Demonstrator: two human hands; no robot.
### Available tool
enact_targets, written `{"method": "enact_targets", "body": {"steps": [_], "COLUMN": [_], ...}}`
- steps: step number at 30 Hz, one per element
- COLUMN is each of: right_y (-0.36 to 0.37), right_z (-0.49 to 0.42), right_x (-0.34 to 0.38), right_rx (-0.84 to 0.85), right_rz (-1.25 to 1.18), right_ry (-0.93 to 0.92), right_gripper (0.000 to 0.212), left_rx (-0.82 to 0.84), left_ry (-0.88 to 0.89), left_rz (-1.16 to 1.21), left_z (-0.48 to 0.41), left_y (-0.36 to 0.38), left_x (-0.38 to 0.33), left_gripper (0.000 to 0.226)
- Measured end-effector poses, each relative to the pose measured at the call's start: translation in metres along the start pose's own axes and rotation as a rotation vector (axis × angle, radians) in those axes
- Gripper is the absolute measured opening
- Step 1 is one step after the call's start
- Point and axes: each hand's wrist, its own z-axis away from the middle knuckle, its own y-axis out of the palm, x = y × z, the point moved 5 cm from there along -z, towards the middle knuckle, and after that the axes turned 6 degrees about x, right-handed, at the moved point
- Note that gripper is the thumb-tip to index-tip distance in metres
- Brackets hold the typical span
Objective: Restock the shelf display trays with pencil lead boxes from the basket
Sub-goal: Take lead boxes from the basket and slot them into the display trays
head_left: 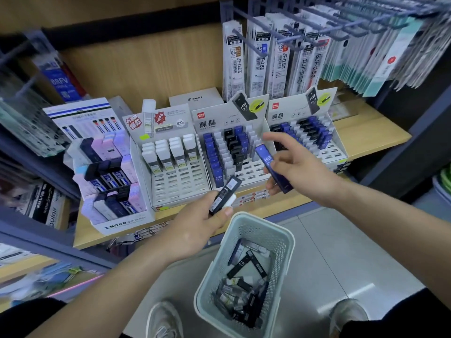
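My left hand (197, 228) grips a black lead box (225, 193) together with a white one (230, 201), just above the pale green basket (285, 242). The basket hangs below the shelf edge and holds several black and blue lead boxes (246, 284). My right hand (297, 167) holds a blue HB lead box (272, 167) tilted in front of the middle display tray (253, 170), index finger stretched toward it. That tray carries rows of blue, white and black boxes, with bare slots at its front.
A white-box tray (178, 186) stands left of the middle one, and a second blue and black tray (334, 152) stands to the right. A MONO lead display (117, 223) sits at far left. Hanging refill packs (280, 59) fill hooks above. My shoes show on the tiled floor.
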Motion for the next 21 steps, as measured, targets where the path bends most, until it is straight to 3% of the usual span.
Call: {"method": "enact_targets", "body": {"steps": [4, 12, 21], "right_y": [-0.012, -0.028, -0.008], "right_z": [-0.022, -0.063, -0.090], "right_x": [0.007, 0.008, -0.009], "right_rx": [-0.026, -0.274, -0.192], "right_rz": [0.055, 0.359, 0.694], "right_ry": [-0.010, -0.173, -0.243], "right_gripper": [0.043, 0.022, 0.024], "left_rx": [0.025, 0.012, -0.005], "left_ry": [0.001, 0.018, -0.044], "left_rz": [0.039, 0.159, 0.122], "left_z": [-0.004, -0.018, -0.019], "left_y": [-0.007, -0.017, -0.017], "left_x": [0.003, 0.018, 0.035], "left_gripper": [0.006, 0.004, 0.015]}}
